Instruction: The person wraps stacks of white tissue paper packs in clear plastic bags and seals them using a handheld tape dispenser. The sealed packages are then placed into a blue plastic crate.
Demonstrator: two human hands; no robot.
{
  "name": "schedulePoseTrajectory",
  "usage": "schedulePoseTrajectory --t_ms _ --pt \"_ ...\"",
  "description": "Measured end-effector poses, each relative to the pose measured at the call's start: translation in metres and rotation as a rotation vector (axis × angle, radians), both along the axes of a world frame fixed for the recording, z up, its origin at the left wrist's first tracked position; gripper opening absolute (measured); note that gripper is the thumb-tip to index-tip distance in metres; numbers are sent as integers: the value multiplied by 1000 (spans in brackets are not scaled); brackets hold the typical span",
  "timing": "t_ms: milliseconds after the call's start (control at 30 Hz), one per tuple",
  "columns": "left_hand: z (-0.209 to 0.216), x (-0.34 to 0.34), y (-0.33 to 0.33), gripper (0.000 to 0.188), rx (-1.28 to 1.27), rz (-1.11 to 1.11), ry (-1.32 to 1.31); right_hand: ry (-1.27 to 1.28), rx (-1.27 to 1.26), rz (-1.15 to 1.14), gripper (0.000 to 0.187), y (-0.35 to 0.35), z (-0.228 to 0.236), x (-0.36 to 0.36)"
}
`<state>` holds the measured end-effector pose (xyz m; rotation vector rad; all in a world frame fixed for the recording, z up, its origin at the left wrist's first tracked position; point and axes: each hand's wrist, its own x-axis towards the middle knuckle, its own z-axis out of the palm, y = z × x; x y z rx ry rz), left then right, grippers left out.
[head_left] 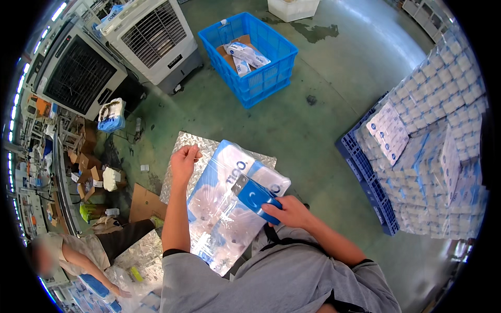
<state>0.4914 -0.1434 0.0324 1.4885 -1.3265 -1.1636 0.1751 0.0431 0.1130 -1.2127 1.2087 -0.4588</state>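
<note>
In front of me a large clear plastic bag [216, 219] of white and blue packs lies on a worktop of patterned metal plate [180, 141]. My right hand [289, 213] is wrapped round a blue hand-held tool [255, 199] with a grey metal end, its exact kind unclear. That tool is over the right side of the bag, its metal end close to the film. Beyond the bag's upper left edge, above the metal plate, my left hand [183, 160] is closed with fingers curled; whatever it may pinch is too small to make out.
A blue crate [269, 86] with packs inside stands on the floor ahead. Two air coolers [156, 39] are at the far left. On the right, wrapped packs [443, 99] are stacked on a blue pallet [365, 182]. Another person [86, 255] works at lower left.
</note>
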Motion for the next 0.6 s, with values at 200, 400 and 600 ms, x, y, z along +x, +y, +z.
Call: schedulePoseTrajectory --t_ms 200,400,600 --pt "-93 2 -33 29 107 -94 -301 -17 87 -91 55 -32 -21 24" --pt "-154 22 -36 34 430 -378 -436 -59 166 -154 54 -34 -28 24" --pt "-105 18 -13 43 220 -83 -329 -92 144 -188 53 -32 -33 25"
